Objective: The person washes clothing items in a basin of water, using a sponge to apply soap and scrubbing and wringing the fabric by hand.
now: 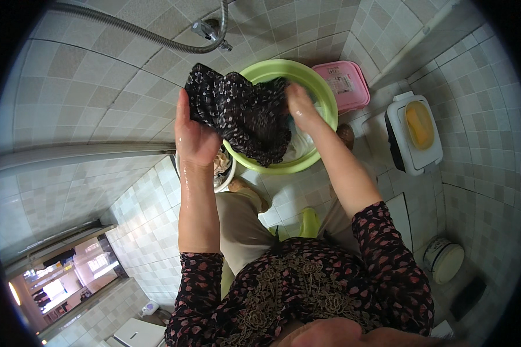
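A black garment with a small white pattern is spread between my hands above a light green basin. My left hand is at the garment's left side, palm showing and one finger raised; its other fingers are hidden behind the fabric it holds up. On the other side, my right hand has its fingers bent around the garment's edge, slightly blurred. Both hands and the left forearm look wet. Pale cloth lies in the basin under the garment.
A white bucket with clothes stands left of the basin. Beyond its right side sits a pink lidded box. Farther right are a white container with a yellow-topped lid and a lidded tub. A metal hose hangs by a wall tap.
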Action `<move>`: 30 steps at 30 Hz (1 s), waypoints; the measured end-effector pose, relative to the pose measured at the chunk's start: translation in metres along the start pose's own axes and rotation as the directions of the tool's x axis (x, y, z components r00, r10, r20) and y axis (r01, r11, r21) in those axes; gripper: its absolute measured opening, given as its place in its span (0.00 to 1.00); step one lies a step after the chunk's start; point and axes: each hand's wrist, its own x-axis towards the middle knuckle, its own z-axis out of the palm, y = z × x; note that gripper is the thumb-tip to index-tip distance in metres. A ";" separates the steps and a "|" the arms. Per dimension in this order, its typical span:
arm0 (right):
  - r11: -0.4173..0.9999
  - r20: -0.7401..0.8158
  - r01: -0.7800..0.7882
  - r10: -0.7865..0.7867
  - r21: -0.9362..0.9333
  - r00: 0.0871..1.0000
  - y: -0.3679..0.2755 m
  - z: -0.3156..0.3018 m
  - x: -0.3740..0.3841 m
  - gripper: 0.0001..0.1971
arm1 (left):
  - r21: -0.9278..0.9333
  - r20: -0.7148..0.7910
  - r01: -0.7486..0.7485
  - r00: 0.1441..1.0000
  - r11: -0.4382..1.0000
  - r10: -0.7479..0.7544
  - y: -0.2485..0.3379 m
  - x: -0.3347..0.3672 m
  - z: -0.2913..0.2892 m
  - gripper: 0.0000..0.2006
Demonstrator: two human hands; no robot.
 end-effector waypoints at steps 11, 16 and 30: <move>0.993 0.044 0.048 -0.043 -0.108 0.998 0.002 0.046 -0.033 0.15 | -0.200 0.381 0.383 0.878 0.902 -0.289 -0.098 0.048 -0.128 0.31; 0.629 0.284 0.511 -0.432 -0.586 0.856 -0.012 0.077 -0.068 0.09 | -0.030 0.149 -0.002 0.989 1.000 0.007 -0.146 0.019 -0.151 0.18; 0.682 -0.172 0.122 -0.347 -0.721 0.922 -0.004 0.037 0.018 0.16 | 0.181 -0.519 0.441 0.802 0.879 -0.295 -0.111 0.011 -0.066 0.16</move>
